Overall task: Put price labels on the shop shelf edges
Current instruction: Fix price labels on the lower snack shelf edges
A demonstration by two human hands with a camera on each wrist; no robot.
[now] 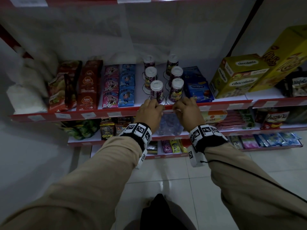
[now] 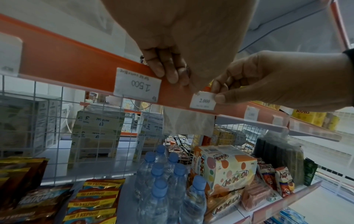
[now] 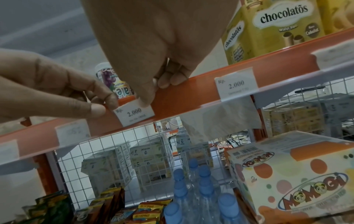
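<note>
A small white price label [image 2: 203, 103] reading 2.000 sits on the red shelf edge strip [image 1: 99, 114], just below the front ale-ale cups [image 1: 176, 90]. My left hand [image 1: 153, 106] pinches the label's left corner between thumb and forefinger [image 3: 113, 103]. My right hand [image 1: 179, 107] holds the right corner, with its thumb [image 3: 145, 98] pressed on the label [image 3: 136, 112] and its other fingers curled over the top of the strip [image 3: 182, 97]. In the head view my hands hide most of the label.
Other labels sit in the strip: 1.500 [image 2: 137, 86] to the left and 2.000 [image 3: 236, 84] to the right. Chocolatos boxes [image 1: 237, 75] stand at the right. Water bottles [image 2: 161, 181] and a Momogi box [image 3: 293, 174] fill the shelf below.
</note>
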